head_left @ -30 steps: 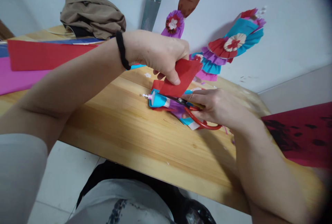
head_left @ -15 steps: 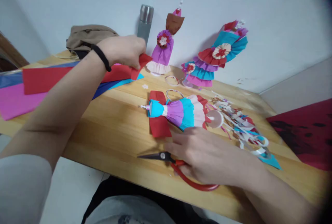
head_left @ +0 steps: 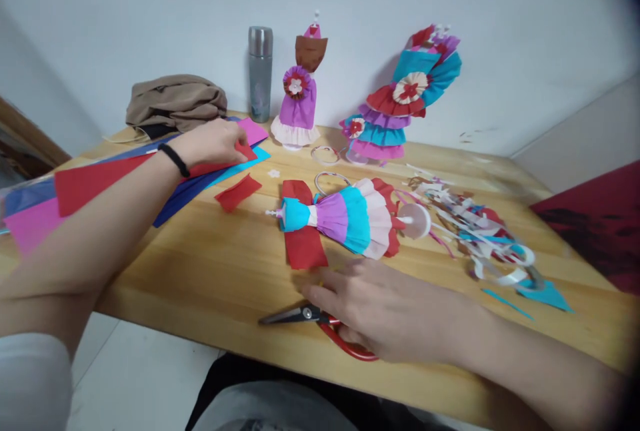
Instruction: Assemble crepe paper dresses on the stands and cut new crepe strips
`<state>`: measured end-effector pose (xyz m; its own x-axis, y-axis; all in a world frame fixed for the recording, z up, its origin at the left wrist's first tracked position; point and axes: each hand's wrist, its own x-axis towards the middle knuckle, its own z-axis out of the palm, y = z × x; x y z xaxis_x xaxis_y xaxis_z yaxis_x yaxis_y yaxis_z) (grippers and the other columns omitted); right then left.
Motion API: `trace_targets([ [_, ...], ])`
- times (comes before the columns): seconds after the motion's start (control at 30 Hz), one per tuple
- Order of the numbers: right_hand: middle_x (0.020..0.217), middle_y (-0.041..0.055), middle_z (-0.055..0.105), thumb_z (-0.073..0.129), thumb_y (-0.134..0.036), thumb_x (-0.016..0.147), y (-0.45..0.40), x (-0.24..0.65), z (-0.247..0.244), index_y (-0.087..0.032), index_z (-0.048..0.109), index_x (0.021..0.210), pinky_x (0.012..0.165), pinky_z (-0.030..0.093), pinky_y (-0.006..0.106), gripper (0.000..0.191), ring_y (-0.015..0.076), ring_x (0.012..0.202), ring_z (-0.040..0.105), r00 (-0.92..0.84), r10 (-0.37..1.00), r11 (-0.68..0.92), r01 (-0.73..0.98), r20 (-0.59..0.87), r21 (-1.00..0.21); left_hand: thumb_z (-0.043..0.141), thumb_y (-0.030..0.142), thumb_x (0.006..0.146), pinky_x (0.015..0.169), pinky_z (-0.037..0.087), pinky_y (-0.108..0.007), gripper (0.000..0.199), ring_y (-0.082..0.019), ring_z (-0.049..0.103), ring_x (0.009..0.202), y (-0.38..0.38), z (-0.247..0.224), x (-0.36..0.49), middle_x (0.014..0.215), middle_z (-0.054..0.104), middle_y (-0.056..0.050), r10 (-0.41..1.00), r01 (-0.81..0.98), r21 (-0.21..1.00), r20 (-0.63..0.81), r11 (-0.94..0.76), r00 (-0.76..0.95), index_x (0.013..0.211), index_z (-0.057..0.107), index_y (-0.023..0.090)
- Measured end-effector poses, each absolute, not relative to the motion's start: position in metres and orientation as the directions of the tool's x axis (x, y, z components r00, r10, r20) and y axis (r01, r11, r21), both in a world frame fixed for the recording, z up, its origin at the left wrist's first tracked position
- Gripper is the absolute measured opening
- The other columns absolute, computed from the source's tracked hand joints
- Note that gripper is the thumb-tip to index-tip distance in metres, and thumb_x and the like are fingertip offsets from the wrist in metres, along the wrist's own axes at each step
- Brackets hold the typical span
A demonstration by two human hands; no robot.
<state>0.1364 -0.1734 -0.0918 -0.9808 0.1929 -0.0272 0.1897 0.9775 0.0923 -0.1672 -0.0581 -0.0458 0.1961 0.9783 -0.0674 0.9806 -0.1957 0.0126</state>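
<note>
My left hand (head_left: 216, 144), a black band on its wrist, is closed on the end of a long red paper strip (head_left: 107, 181) at the left of the table. Between it and the doll-like dress form lies a small red paper piece (head_left: 239, 192). My right hand (head_left: 365, 304) curls over the red handles of the scissors (head_left: 309, 313), whose blades point left and are together; its grip is partly hidden. Just beyond that hand, the dress form (head_left: 333, 218) lies on its side in ruffled blue, purple, pink and red paper, over a red paper piece (head_left: 306, 248).
Blue and pink sheets (head_left: 33, 224) lie under the red strip. Behind stand a grey flask (head_left: 260, 78), a purple-skirted dress form (head_left: 299, 101) and more dressed forms (head_left: 400, 101). A brown cloth bag (head_left: 175, 101) is at back left. Paper scraps (head_left: 475, 224) and tape rolls cover the right.
A small red piece that my left hand held now lies on the table. That hand has moved left and down onto the red strip. The view has shifted slightly.
</note>
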Motion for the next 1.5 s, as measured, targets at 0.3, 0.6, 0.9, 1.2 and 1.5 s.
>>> trace_targets([
  [0.3, 0.069, 0.0031, 0.064, 0.05, -0.013, 0.085, -0.178, 0.138, -0.094, -0.021, 0.067, 0.086, 0.05, 0.034, 0.034, 0.019, 0.0177, 0.055, 0.051, -0.982, 0.184, 0.964, 0.188, 0.043, 0.189, 0.058, 0.035, 0.078, 0.06, 0.033, -0.025, 0.027, -0.014, 0.05, 0.062, -0.071, -0.067, -0.117, 0.067, 0.061, -0.003, 0.924, 0.917, 0.299, -0.195, -0.264, 0.329, 0.087, 0.07, 0.013],
  [0.6, 0.083, 0.0078, 0.065, 0.054, -0.023, 0.095, -0.157, 0.133, -0.113, -0.014, 0.068, 0.086, 0.064, 0.034, 0.034, 0.018, 0.0213, 0.078, 0.056, -0.899, 0.286, 0.929, 0.345, 0.332, 0.135, 0.068, 0.03, 0.072, 0.052, 0.026, -0.026, 0.017, -0.011, 0.039, 0.052, -0.037, -0.091, -0.094, 0.058, 0.047, 0.001, 0.849, 0.826, 0.54, -0.351, -0.161, 0.395, 0.07, 0.059, 0.016],
  [0.9, 0.084, 0.0084, 0.067, 0.057, -0.025, 0.094, -0.151, 0.13, -0.123, -0.013, 0.07, 0.09, 0.066, 0.035, 0.035, 0.019, 0.0219, 0.08, 0.054, -0.913, 0.313, 0.931, 0.349, 0.261, 0.106, 0.06, 0.016, 0.077, 0.058, 0.029, -0.025, 0.016, -0.011, 0.039, 0.058, -0.04, -0.089, -0.088, 0.058, 0.047, 0.001, 0.809, 0.712, 0.661, -0.271, -0.238, 0.522, 0.062, 0.054, 0.014],
  [1.2, 0.08, 0.0075, 0.066, 0.059, -0.027, 0.095, -0.15, 0.128, -0.131, -0.014, 0.07, 0.087, 0.065, 0.035, 0.034, 0.019, 0.021, 0.077, 0.054, -0.909, 0.307, 0.928, 0.352, 0.283, 0.123, 0.064, 0.016, 0.072, 0.055, 0.02, -0.028, 0.023, -0.009, 0.032, 0.053, -0.038, -0.094, -0.084, 0.051, 0.039, 0.004, 0.823, 0.678, 0.649, -0.137, -0.346, 0.551, 0.056, 0.048, 0.016],
  [1.5, 0.087, 0.0091, 0.071, 0.052, -0.026, 0.098, -0.139, 0.135, -0.118, -0.014, 0.071, 0.093, 0.069, 0.038, 0.036, 0.024, 0.0217, 0.083, 0.058, -0.862, 0.349, 0.889, 0.429, 0.368, 0.162, 0.059, 0.013, 0.076, 0.054, 0.022, -0.027, 0.019, -0.009, 0.036, 0.052, -0.043, -0.088, -0.082, 0.053, 0.045, 0.003, 0.826, 0.704, 0.642, -0.19, -0.304, 0.53, 0.06, 0.051, 0.015],
])
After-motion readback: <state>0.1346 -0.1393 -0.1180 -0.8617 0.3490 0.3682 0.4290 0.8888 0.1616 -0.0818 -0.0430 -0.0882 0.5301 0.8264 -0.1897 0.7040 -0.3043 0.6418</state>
